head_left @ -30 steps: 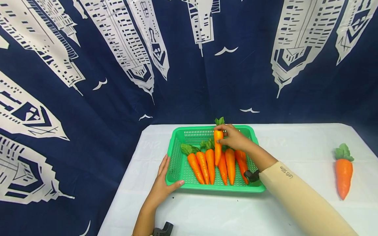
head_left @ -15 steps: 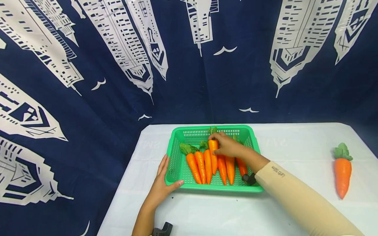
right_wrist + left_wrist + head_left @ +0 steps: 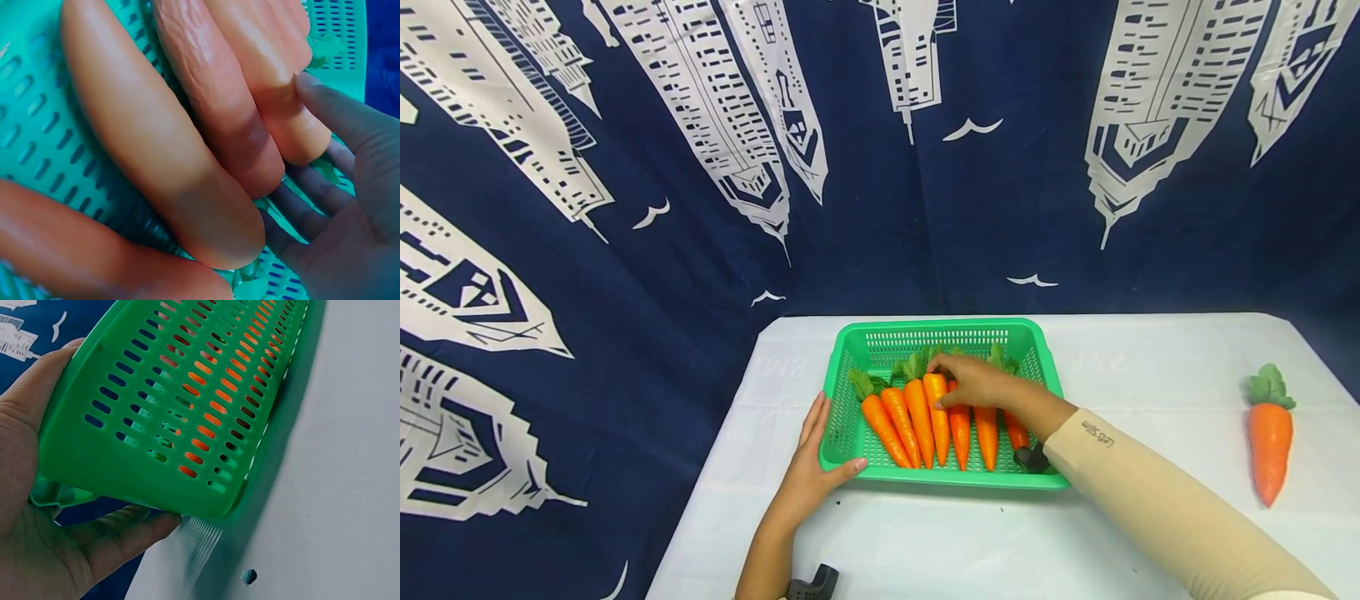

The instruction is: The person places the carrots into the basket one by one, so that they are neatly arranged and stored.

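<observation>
A green plastic basket (image 3: 955,477) with slotted walls holds several orange carrots (image 3: 897,421) in a row, leafy tops toward the back. My right hand (image 3: 973,383) reaches inside and pinches one carrot (image 3: 937,429) near its top, thumb on one side and fingers on the other. In the right wrist view, this carrot (image 3: 275,100) lies against others, its leaves partly hidden by the fingers. My left hand (image 3: 808,483) grips the front left corner of the basket, thumb at the front rim; its wrist view shows the perforated wall (image 3: 187,400) between thumb and fingers.
One larger carrot with leaves (image 3: 1271,450) lies alone on the white table (image 3: 1157,517) at the right. A navy cloth (image 3: 880,225) printed with white buildings hangs behind and to the left. A small dark speck (image 3: 249,576) is on the table near the basket.
My right hand has lowered the held carrot from above the basket into the row, shifting slightly left. Carrots to its left have moved a little leftward. The left hand has stayed put.
</observation>
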Action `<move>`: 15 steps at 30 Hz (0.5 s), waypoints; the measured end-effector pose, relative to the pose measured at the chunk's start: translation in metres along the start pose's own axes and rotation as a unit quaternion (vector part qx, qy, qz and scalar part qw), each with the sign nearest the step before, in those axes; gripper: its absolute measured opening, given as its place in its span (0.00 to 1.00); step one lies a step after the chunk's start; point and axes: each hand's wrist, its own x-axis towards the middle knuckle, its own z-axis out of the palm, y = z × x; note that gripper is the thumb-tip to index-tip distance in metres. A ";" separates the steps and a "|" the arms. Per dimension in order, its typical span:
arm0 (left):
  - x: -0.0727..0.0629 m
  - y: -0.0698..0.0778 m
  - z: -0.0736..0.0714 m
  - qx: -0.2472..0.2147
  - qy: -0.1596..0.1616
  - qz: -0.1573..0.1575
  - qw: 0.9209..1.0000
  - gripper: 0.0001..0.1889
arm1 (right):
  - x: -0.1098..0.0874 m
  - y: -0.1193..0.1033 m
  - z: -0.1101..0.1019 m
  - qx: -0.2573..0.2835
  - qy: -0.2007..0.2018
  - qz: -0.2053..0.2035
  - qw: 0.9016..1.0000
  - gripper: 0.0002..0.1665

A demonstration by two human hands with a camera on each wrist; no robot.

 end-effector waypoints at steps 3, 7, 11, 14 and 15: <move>0.000 0.001 0.000 0.001 -0.001 0.001 1.000 0.58 | 0.000 0.000 0.002 -0.009 -0.014 -0.008 1.000 0.30; 0.000 0.002 0.000 -0.001 -0.002 -0.003 1.000 0.58 | 0.001 -0.001 0.003 -0.015 -0.028 -0.005 0.999 0.30; -0.001 0.002 0.000 0.001 -0.002 -0.009 1.000 0.58 | 0.000 0.000 0.004 -0.015 -0.039 0.004 0.999 0.31; -0.001 0.002 0.000 0.002 0.000 -0.004 1.000 0.58 | 0.001 0.001 0.004 -0.008 -0.036 0.003 0.999 0.32; -0.001 0.002 0.000 0.002 0.000 -0.002 1.000 0.58 | 0.001 0.001 0.004 -0.003 -0.033 0.000 0.999 0.32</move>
